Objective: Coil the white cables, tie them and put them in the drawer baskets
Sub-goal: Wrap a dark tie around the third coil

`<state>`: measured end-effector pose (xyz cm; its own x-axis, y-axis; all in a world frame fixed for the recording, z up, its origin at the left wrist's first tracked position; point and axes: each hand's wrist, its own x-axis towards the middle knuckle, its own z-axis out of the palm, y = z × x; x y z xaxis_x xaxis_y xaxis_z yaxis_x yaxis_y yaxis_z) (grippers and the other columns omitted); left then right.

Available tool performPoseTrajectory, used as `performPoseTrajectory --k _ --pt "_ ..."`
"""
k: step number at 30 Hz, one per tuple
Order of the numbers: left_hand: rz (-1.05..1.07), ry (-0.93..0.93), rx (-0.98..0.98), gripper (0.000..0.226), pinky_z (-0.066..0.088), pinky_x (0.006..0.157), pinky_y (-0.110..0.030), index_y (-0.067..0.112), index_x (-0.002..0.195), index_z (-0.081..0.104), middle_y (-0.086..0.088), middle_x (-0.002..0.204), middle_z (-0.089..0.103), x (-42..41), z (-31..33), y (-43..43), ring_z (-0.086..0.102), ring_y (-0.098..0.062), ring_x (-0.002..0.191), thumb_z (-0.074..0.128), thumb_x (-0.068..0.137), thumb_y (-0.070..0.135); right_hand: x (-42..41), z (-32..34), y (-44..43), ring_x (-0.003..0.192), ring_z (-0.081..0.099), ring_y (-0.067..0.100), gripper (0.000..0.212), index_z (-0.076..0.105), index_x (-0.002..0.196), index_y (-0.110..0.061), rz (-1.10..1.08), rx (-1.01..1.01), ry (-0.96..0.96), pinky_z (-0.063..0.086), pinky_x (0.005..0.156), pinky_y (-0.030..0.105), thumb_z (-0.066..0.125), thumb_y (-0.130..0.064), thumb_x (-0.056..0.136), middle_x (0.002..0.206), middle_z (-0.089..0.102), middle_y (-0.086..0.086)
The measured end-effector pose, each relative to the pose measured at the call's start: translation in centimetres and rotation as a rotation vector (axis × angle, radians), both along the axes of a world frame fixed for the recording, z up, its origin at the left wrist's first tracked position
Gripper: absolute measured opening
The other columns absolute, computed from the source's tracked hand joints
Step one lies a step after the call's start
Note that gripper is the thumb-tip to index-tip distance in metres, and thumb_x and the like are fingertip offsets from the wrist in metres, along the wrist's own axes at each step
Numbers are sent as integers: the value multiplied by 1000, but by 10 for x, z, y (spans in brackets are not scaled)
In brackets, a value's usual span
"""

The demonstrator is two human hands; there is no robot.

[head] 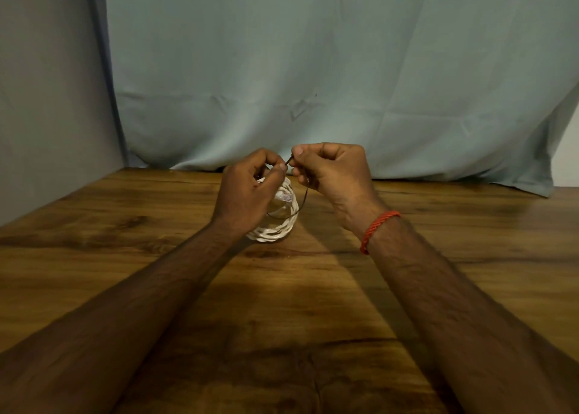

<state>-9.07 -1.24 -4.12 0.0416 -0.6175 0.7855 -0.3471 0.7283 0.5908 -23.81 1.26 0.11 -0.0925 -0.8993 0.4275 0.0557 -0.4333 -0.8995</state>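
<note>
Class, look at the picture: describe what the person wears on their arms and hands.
The left arm and right arm are bare, with no sleeves in view. The left hand and right hand wear no gloves. A braided red-orange thread bracelet circles the right wrist; the left wrist is bare.

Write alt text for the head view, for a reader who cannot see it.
A person's left hand grips a coiled white cable while the right hand pinches a thin dark tie looped at it, over a brown wooden table. A pale blue-green cloth hangs behind.
</note>
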Motion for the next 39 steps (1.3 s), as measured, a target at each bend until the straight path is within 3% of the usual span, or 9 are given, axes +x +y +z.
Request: performPoseTrajectory --k 6,9,12,15,20,26,31,34,39 --pt "7 -8 6 17 48 61 -40 15 87 70 -2 70 67 1 0 0 58 -14 62 60 90 28 -3 0 0 65 65 19 12 74 97 2 61 20 23 58 65 28 75 1 84 76 73 14" --pt "-12 6 20 15 47 61 -40 14 84 69 -4 68 65 1 0 -1 55 -13 60 60 89 26 -4 1 2 70 67 16 15 73 101 0 74 47 61 56 62 24 75 -4 86 83 74 11" --pt "-46 20 51 16 50 63 -37 11 84 71 -11 74 70 -1 1 1 63 -25 67 61 88 22 -6 0 0 68 67 6 11 75 97 -7 29 46 148 54 62 23 76 -12 88 80 74 2" --pt "-84 37 67 14 49 65 -29 14 83 71 -11 78 71 -3 3 5 62 -13 68 60 87 21 -7 1 -2 65 64 3 3 75 91 -13 -30 2 226 53 60 23 76 -14 88 72 71 -5" --pt "-109 26 85 15 47 65 -26 15 83 71 -6 77 71 -3 4 7 61 -9 69 58 88 20 -9 2 -1 74 74 14 4 74 92 -10 -130 -122 387 53 61 21 72 -13 91 80 77 6" --pt "-95 72 147 19 45 60 -17 14 83 75 2 73 72 -5 4 9 61 2 61 59 92 13 -16 12 -2 69 67 3 12 66 87 -19 -265 -243 320 49 59 17 63 -13 97 78 73 -2" --pt "-104 126 207 27 52 65 -25 23 79 75 3 76 76 -5 4 11 70 -9 71 58 93 8 -18 14 -2 82 69 14 9 64 88 -23 -344 -324 339 61 68 40 63 -17 96 85 71 -4" --pt "-105 140 241 27 50 60 -26 22 81 76 -1 84 77 -5 4 11 70 -12 73 56 94 10 -15 16 3 80 69 21 9 66 91 -16 -302 -322 270 57 53 28 63 -10 96 87 73 7" --pt "-135 177 254 26 54 65 -32 18 83 76 -2 84 77 -5 6 12 69 -14 72 53 92 9 -15 21 7 65 63 8 12 67 89 -16 -294 -331 151 51 52 20 65 -6 95 81 72 5"
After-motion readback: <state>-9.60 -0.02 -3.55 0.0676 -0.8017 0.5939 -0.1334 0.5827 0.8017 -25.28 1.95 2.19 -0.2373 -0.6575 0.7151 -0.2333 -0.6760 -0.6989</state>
